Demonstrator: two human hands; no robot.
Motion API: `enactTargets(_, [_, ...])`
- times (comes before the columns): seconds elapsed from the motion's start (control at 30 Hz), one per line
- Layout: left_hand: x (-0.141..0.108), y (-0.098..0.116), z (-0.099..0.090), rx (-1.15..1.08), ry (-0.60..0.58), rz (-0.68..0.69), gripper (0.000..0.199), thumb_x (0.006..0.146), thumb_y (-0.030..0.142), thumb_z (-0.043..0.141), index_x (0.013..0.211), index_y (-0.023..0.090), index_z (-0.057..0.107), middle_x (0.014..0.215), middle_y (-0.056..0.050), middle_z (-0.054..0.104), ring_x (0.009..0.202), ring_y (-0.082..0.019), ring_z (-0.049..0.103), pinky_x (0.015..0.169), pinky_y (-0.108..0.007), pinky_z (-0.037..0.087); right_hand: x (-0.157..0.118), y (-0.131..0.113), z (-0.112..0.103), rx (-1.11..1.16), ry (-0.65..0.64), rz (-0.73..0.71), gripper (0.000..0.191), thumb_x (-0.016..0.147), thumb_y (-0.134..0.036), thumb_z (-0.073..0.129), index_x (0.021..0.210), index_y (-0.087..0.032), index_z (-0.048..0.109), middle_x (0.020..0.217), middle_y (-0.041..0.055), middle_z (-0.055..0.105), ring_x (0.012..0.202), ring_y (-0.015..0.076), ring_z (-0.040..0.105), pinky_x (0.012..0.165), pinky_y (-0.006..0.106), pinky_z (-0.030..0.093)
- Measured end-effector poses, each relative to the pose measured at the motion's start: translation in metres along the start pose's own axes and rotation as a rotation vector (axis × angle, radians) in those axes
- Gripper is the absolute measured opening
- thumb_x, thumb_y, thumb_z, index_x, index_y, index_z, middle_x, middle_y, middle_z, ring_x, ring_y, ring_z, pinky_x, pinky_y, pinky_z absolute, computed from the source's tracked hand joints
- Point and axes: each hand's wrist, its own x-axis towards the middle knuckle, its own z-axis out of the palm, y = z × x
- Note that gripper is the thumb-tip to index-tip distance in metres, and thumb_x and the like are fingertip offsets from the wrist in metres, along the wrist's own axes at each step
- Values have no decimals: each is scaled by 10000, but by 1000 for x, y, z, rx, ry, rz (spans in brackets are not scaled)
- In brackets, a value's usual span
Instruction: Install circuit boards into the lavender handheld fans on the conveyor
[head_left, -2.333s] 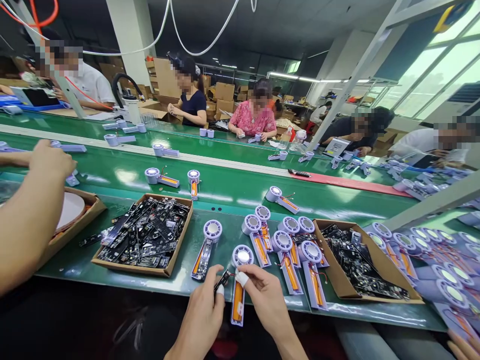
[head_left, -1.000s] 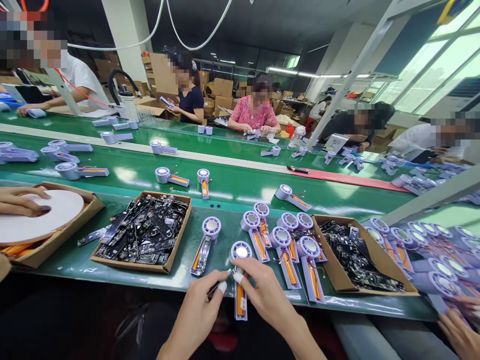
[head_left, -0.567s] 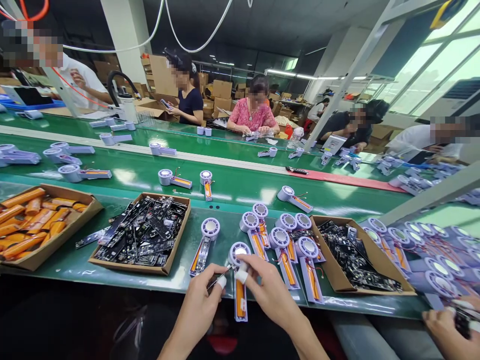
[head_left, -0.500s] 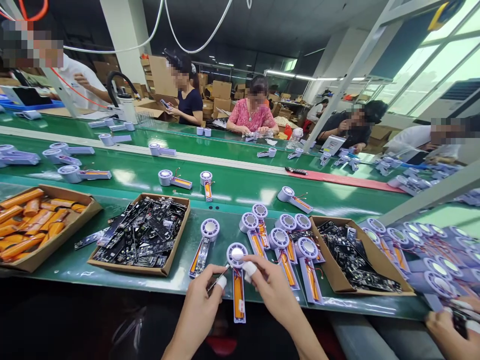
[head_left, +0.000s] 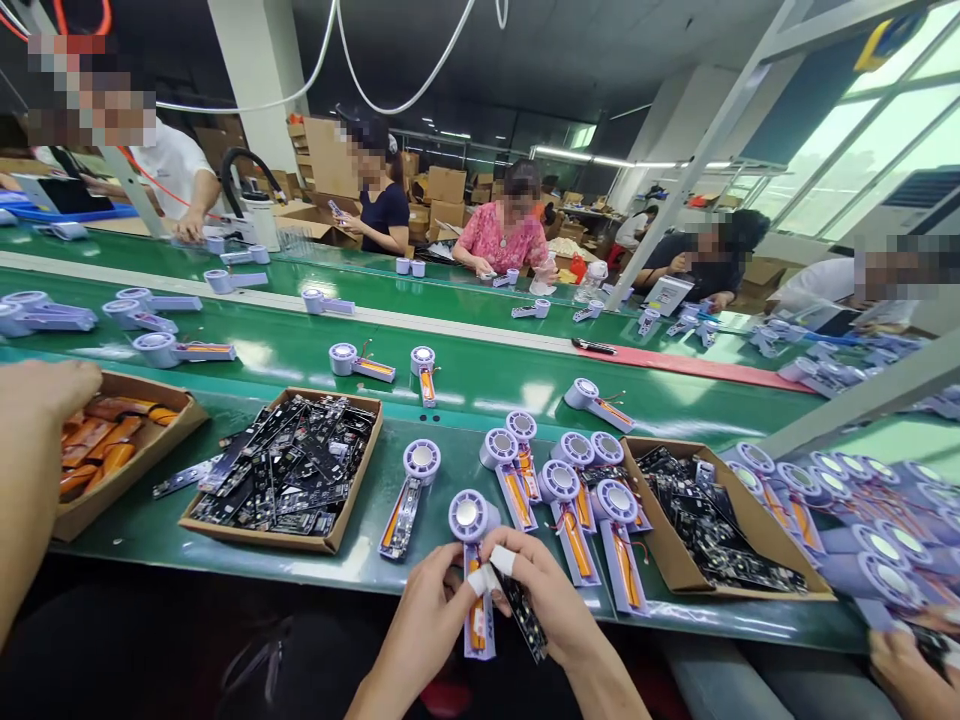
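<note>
In front of me lies a lavender handheld fan [head_left: 469, 517] with its handle open, showing an orange battery inside. My left hand [head_left: 439, 605] is closed at the upper handle, its white-covered thumb over it. What its fingertips pinch is hidden. A narrow black circuit board [head_left: 525, 618] slants down from my right hand [head_left: 544, 585], which grips its upper end between thumb and fingers. The fingertips of both hands meet over the handle. Just left lies another fan [head_left: 421, 460] with a board in its handle. Several more open fans [head_left: 560, 482] stand close on the right.
Boxes of circuit boards stand left [head_left: 379, 440] and right [head_left: 750, 590]. A co-worker's hand [head_left: 45, 420] is over the orange battery box [head_left: 187, 425]; another co-worker's hand [head_left: 911, 670] is at lower right. Fans lie along the green belt [head_left: 480, 390], with people seated beyond.
My right hand has left the fan's head and now holds a circuit board over the handle. My left hand has moved right to the handle. A co-worker's arm has come in at left.
</note>
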Motion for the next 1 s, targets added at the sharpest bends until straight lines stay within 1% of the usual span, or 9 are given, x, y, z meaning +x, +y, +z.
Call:
enactTargets(0.1, [-1,10,-1,-285,-176,-29,328,785,341,702,1043,142,662,948,-83,729,837,-224,677,793,-340,528,-4,5,0,39,-32,-15,293,777,-469,654,769,-181,602,637,-28,535,473,82,424,449,199,319])
enactTargets(0.17, [-3,12,0,-438,-200,-20,377,765,299,738,1094,156,623,985,-79,724,880,-217,675,817,-332,520,-5,7,-3,59,-46,-50,350,777,-526,646,762,-180,594,620,-29,515,462,84,411,439,205,318])
enactTargets(0.3, [-4,8,5,-520,-83,34,315,811,315,696,1071,196,564,1009,-56,703,874,-179,662,805,-301,508,-8,3,-12,-68,-39,-119,300,790,-470,679,882,-198,594,699,-16,572,572,113,502,543,226,402])
enactTargets(0.47, [-5,3,10,-301,106,76,235,891,390,569,1033,210,517,933,-23,669,712,-120,583,686,-237,471,-14,-9,-13,-421,68,-165,337,805,-239,651,1122,-235,537,943,14,621,887,176,598,834,298,456])
enactTargets(0.57, [-6,4,8,-184,186,69,243,908,418,513,1041,215,511,837,4,629,652,-119,540,678,-239,453,-15,-10,-10,-653,194,-219,326,837,-211,569,1156,-246,511,936,18,626,865,189,606,790,298,465])
enactTargets(0.67, [-6,6,6,-130,225,52,227,909,404,485,1042,223,511,798,19,602,632,-128,522,694,-251,445,-17,-8,-10,-992,249,-285,176,890,-219,496,1044,-250,575,902,32,660,798,203,612,705,289,437])
enactTargets(0.77, [-6,8,5,-101,248,40,205,896,361,482,1040,220,519,837,6,620,711,-153,564,718,-261,440,-24,-14,-8,-1313,145,-299,177,924,-231,450,909,-247,625,785,39,668,707,214,608,624,285,371])
enactTargets(0.87, [-7,9,3,-94,232,43,178,873,263,478,1039,215,521,919,-16,634,871,-187,594,796,-282,436,-33,-27,-2,-1515,-70,-272,127,890,-332,546,880,-241,634,755,42,668,672,224,595,585,286,312])
enactTargets(1.0, [-9,8,1,-196,187,32,171,818,246,555,985,210,550,905,-11,634,849,-185,587,780,-275,435,-31,-39,9,-1409,-287,-208,58,835,-240,597,783,-220,612,742,4,656,681,174,561,631,258,316])
